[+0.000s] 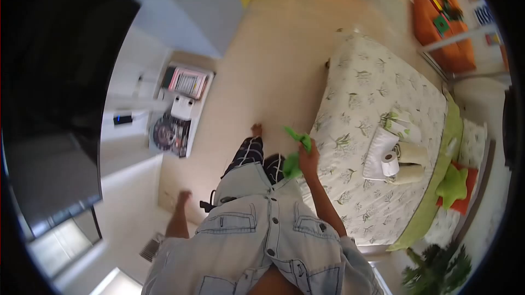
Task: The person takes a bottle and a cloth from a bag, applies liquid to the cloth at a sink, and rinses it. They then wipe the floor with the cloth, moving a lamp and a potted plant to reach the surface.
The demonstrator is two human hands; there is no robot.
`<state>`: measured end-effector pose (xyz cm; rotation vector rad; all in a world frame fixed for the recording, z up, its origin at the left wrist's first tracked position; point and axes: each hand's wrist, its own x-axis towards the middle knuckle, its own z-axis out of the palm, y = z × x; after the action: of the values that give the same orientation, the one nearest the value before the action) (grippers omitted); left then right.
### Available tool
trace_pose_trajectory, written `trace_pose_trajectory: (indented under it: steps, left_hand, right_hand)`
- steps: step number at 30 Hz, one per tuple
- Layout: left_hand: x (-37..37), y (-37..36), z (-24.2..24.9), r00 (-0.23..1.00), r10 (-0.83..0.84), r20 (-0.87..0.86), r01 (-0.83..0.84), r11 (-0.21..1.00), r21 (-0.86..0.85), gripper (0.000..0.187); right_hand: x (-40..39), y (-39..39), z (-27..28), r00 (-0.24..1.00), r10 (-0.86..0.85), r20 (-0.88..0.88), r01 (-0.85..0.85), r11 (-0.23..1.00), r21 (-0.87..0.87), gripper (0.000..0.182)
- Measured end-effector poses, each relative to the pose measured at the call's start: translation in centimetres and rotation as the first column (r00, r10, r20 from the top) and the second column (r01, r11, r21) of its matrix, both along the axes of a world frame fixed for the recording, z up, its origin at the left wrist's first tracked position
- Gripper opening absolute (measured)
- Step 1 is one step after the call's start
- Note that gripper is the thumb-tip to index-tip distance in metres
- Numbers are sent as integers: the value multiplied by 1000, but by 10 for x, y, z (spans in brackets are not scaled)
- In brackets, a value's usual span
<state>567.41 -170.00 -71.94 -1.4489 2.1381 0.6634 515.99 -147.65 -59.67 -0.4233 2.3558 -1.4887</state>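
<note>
A bright green cloth (292,165) hangs from my right hand (309,158), whose fingers are closed round it in front of my body. One end of the cloth sticks out above the fist. My left hand (185,196) is low at the left, over the floor, smeared by motion, so its fingers cannot be made out. To the right of my right hand is a bed with a leaf-patterned cover (350,136). On the bed lie a paper roll (389,157), rolled towels (411,153) and a white pillow (378,144).
A low shelf (201,110) with books and a white device stands at the left, below a large dark screen (60,87). Pale floor (262,49) runs ahead between a grey cabinet (191,0) and the bed. An orange sofa (426,16) is far right.
</note>
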Motion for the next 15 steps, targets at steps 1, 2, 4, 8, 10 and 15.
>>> trace_pose_trajectory:
  steps: [1, 2, 4, 8, 10, 15]
  left_hand:
    - [-54, -75, -14, 966, -258, -22, 246, 943, -222, 20]
    - [-121, -146, -32, 820, -569, 52, 466, 613, -638, 22]
    - [-286, -277, -33, 745, -653, 140, 630, 618, -470, 27]
    - [-710, -315, 57, 580, -345, -738, 182, 938, -295, 32]
    - [-840, -289, 61, 406, -224, -886, 377, 924, -61, 32]
    - [-801, -294, -65, 626, -631, -458, 716, 697, 18, 46]
  right_hand:
    - [-24, 11, 2, 997, -75, 1, 75, 997, -3, 18]
    - [-43, 26, 6, 981, -169, 93, 161, 983, 91, 17]
    - [-69, 57, 14, 942, -310, 128, 283, 940, 193, 17]
    - [-93, 75, 31, 828, -561, 28, 508, 770, 386, 17]
    - [-128, 70, 16, 796, -591, -133, 596, 724, 348, 19]
    - [-309, -57, 23, 765, -638, -85, 640, 741, 200, 19]
